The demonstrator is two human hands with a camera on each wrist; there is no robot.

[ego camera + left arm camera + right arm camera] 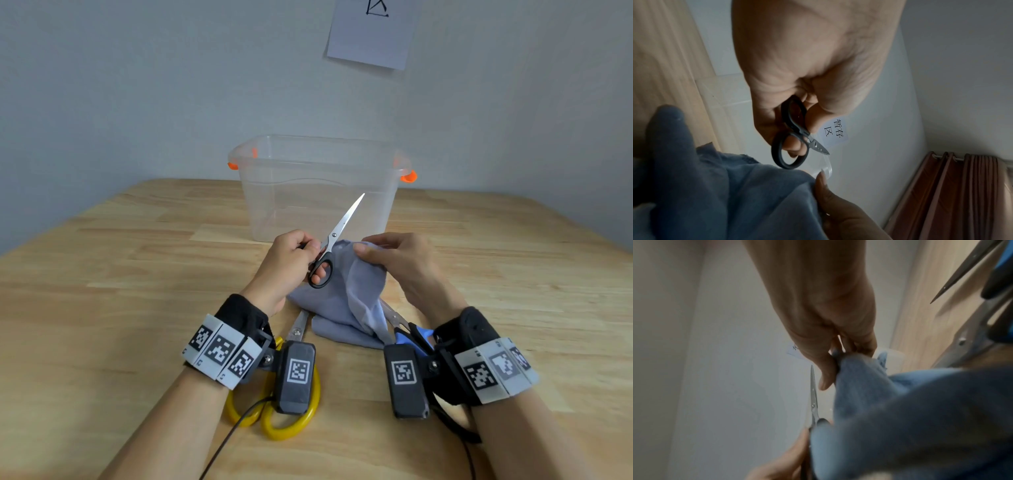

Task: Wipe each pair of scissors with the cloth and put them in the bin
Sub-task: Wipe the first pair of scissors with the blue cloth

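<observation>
We hold the black scissors (pixel 329 251) up in our left hand (pixel 289 263), fingers curled round the black handles, one finger poking through a ring. The blades are closed and point up and away, toward the bin (pixel 318 186). Our right hand (pixel 399 260) pinches a bunch of the blue cloth (pixel 349 305) between thumb and fingers, right beside the scissors (we cannot tell if cloth and blades touch). The rest of the cloth hangs down and lies crumpled on the wooden table (pixel 120 291).

The see-through bin with orange clips stands behind our hands, near the wall. Two more pairs wait on the table close to us: the yellow scissors (pixel 298 416) under our left wrist, and the blue scissors (pixel 416 334) by our right wrist, partly under the cloth. A paper sheet (pixel 371 34) is stuck on the wall above.
</observation>
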